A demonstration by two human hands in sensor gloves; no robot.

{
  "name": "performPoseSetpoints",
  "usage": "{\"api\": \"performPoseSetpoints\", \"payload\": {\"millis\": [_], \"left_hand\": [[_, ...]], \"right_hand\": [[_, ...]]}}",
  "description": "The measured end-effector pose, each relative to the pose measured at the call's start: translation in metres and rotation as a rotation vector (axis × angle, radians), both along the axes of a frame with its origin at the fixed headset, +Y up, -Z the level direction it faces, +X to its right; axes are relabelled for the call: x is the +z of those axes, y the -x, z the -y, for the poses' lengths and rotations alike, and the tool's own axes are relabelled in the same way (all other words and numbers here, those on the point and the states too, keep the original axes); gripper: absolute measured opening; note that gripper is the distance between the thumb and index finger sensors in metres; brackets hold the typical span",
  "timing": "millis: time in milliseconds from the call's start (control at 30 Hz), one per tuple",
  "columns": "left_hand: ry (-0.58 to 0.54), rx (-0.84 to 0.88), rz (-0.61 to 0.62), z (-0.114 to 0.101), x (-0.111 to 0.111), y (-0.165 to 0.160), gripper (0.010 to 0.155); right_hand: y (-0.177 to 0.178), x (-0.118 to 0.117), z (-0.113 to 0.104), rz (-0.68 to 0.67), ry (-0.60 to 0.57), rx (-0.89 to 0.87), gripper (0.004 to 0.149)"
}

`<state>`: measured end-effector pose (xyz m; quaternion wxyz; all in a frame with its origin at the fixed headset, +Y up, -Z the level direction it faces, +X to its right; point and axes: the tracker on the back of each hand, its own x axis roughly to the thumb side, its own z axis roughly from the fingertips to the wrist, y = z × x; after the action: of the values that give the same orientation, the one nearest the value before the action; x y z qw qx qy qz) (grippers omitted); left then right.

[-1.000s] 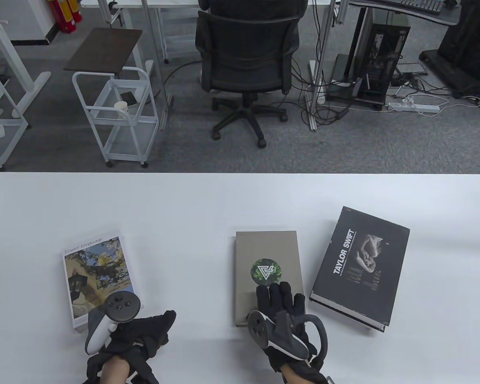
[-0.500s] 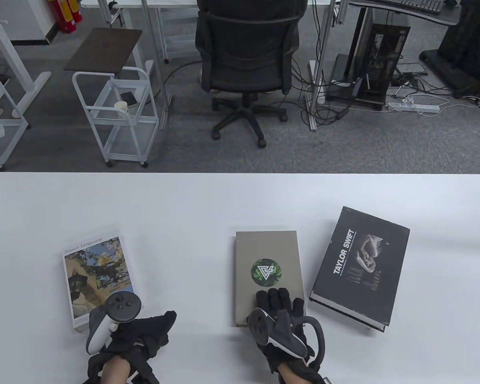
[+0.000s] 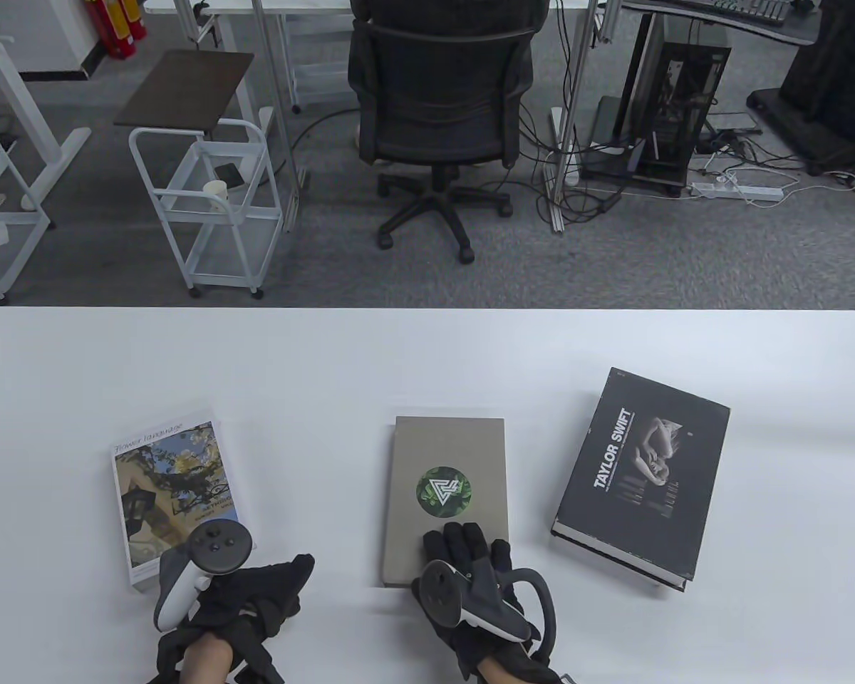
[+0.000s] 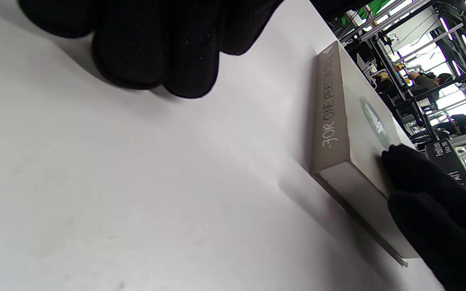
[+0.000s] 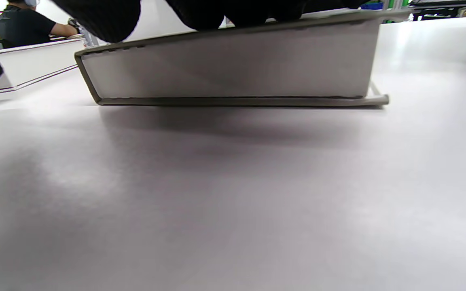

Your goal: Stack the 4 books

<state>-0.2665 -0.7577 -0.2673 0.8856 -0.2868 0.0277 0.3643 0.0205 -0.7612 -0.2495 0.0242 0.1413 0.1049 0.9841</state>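
Observation:
Three books show on the white table [image 3: 427, 356]. A grey book with a round green emblem [image 3: 445, 463] lies in the middle; it also shows in the left wrist view [image 4: 330, 117] and the right wrist view [image 5: 233, 64]. A white "Flower language" book [image 3: 167, 477] lies at the left. A black "Taylor Swift" book [image 3: 641, 470] lies at the right. My right hand [image 3: 463, 548] presses its fingers [image 5: 103, 16] flat on the near end of the grey book's cover. My left hand [image 3: 256, 591] rests empty on the table beside the flower book's near right corner. A fourth book is not visible.
Bare table lies between the flower book and the grey book, and along the far half. Beyond the far edge are an office chair [image 3: 442, 107] and a white cart [image 3: 206, 199] on the floor.
My right hand has moved left and slightly nearer with the grey book under its fingers; the gap to the Taylor Swift book has widened. The left hand has not moved.

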Motion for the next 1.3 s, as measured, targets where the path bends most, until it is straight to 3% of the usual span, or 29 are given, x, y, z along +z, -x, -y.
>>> {"api": "performPoseSetpoints", "payload": {"millis": [567, 767, 833, 967, 1133, 1300], "left_hand": [[0.0, -0.008, 0.003, 0.001, -0.001, -0.001, 0.081], [0.01, -0.005, 0.003, 0.002, 0.0, -0.001, 0.08], [-0.003, -0.003, 0.007, 0.001, 0.0, -0.001, 0.08], [-0.1, 0.038, -0.001, -0.003, -0.001, -0.002, 0.078], [-0.252, 0.088, -0.039, -0.012, 0.002, -0.007, 0.076], [-0.262, 0.083, -0.029, -0.01, 0.004, -0.017, 0.081]], "right_hand": [[0.045, 0.029, -0.001, -0.235, 0.021, 0.025, 0.074], [0.048, 0.031, -0.005, -0.256, 0.055, -0.028, 0.074], [0.042, 0.028, -0.008, -0.218, 0.015, -0.074, 0.073], [0.024, 0.02, -0.016, -0.091, -0.172, -0.023, 0.074], [0.002, 0.003, -0.011, 0.081, -0.054, -0.155, 0.084], [-0.007, -0.004, -0.004, 0.146, -0.008, -0.119, 0.086]]}}
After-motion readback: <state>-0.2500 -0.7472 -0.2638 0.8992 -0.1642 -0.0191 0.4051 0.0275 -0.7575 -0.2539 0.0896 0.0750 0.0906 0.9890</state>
